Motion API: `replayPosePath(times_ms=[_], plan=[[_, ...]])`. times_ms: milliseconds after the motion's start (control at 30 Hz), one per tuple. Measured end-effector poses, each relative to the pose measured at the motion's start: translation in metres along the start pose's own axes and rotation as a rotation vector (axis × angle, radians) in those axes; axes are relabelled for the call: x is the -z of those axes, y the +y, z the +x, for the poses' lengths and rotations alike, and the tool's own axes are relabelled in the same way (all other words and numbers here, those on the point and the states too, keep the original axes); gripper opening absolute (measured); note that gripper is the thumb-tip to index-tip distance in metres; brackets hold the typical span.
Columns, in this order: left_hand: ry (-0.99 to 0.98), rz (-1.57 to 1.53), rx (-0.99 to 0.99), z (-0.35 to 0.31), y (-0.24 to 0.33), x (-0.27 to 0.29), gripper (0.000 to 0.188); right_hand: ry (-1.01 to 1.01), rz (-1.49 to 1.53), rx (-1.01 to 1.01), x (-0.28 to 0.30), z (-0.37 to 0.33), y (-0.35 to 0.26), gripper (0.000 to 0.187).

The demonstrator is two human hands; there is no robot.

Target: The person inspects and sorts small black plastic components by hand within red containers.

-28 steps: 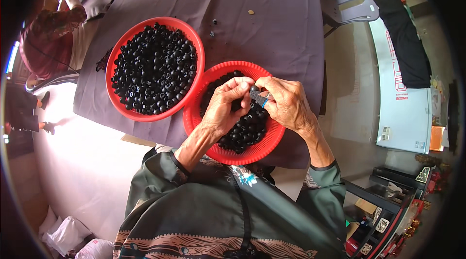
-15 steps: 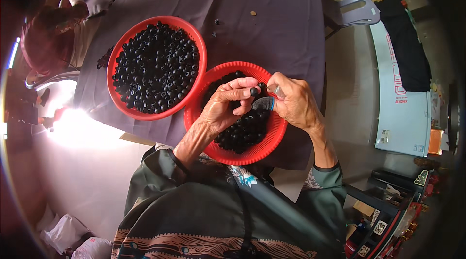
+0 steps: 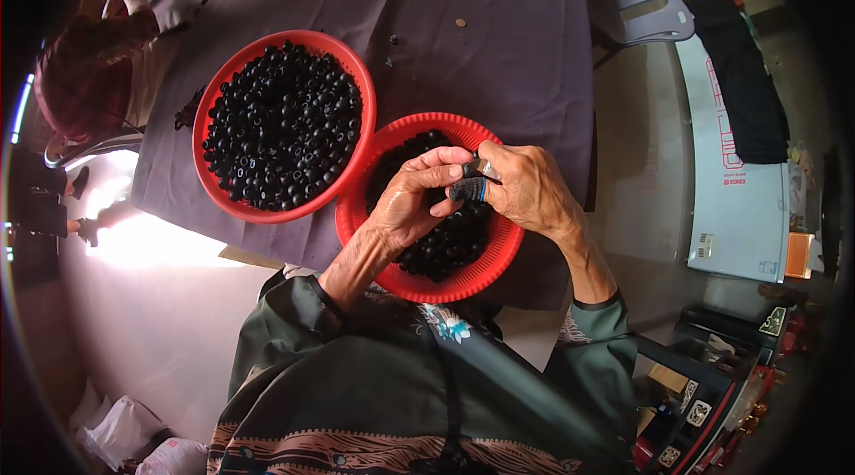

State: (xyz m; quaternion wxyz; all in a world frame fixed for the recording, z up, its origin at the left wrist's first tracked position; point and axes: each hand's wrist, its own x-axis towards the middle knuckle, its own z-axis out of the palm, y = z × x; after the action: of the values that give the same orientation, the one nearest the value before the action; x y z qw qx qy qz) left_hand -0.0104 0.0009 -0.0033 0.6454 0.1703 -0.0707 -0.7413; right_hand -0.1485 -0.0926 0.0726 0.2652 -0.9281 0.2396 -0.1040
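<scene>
Both my hands meet over the right-hand red plastic basket (image 3: 506,248), which holds many small black round pieces (image 3: 445,248). A black round piece is pinched by the thumb and forefinger of my left hand (image 3: 405,194); the fingers now partly hide it. Close against it, the fingers of my right hand (image 3: 534,190) are bent and pressed together, with a small dark, thin end showing between them. One right finger wears a dark grey knitted finger cover (image 3: 467,189) with a blue edge. Whatever else the right fingers grip is hidden.
Left of my hands stands another red basket (image 3: 367,97), filled with hollow black round pieces (image 3: 285,123). A purple-grey cloth (image 3: 499,65) covers the table, with a tan bit (image 3: 460,23) lying on it. Another person (image 3: 89,83) is at the far left; a grey chair (image 3: 655,21) stands right.
My right hand has moved left and closed in on the black round piece in my left hand. The left hand has stayed nearly in place.
</scene>
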Motion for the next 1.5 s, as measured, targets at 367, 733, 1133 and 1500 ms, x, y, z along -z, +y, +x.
replayPosePath(times_ms=[367,733,1133,1500], plan=[[0.021,0.051,-0.015,0.0000,0.0000,0.0013,0.015,0.007,-0.054,0.016,-0.0063,-0.0015,0.0003,0.022],[0.023,0.050,-0.037,-0.0010,-0.0012,0.0016,0.014,0.026,-0.004,0.023,-0.0035,0.0003,0.0007,0.032],[0.059,0.084,-0.044,-0.0003,0.0000,-0.0009,0.013,0.023,-0.035,0.031,-0.0070,-0.0018,0.0007,0.025],[0.041,0.099,-0.060,-0.0020,-0.0015,0.0029,0.014,0.022,-0.013,0.024,-0.0032,0.0014,-0.0007,0.035]])
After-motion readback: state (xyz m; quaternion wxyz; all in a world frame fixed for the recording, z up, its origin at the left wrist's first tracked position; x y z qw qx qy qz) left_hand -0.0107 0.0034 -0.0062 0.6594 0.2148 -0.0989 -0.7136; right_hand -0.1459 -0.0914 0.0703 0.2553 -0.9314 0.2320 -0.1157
